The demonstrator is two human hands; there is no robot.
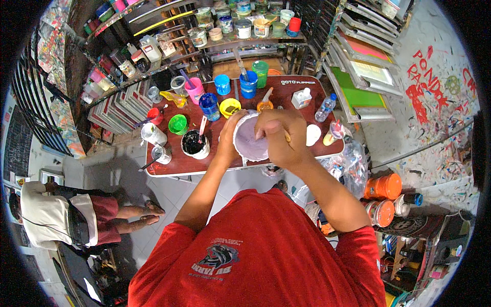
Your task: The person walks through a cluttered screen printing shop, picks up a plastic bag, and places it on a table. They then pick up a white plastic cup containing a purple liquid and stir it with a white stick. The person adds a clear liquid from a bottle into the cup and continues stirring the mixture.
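My left hand [229, 137] is wrapped around the side of a white tub [251, 146] with pale lilac paint inside. My right hand [280, 134] is closed in a fist over the tub's right rim. A small tan bit shows at its fingers, but what it grips is mostly hidden. Left of the tub stands a white pail [196, 148] of black paint with a pink-handled tool in it. Behind are a yellow bowl [230, 106], a dark blue cup [209, 106] and an orange container [265, 105] with a handle sticking out.
The dark red table [286, 87] also carries a green bowl [178, 124], a pink cup [195, 90], blue cups [222, 84] and a water bottle [326, 108]. Shelves of paint jars [244, 28] stand behind, screen frames [358, 97] at right. Another person [66, 215] is at left.
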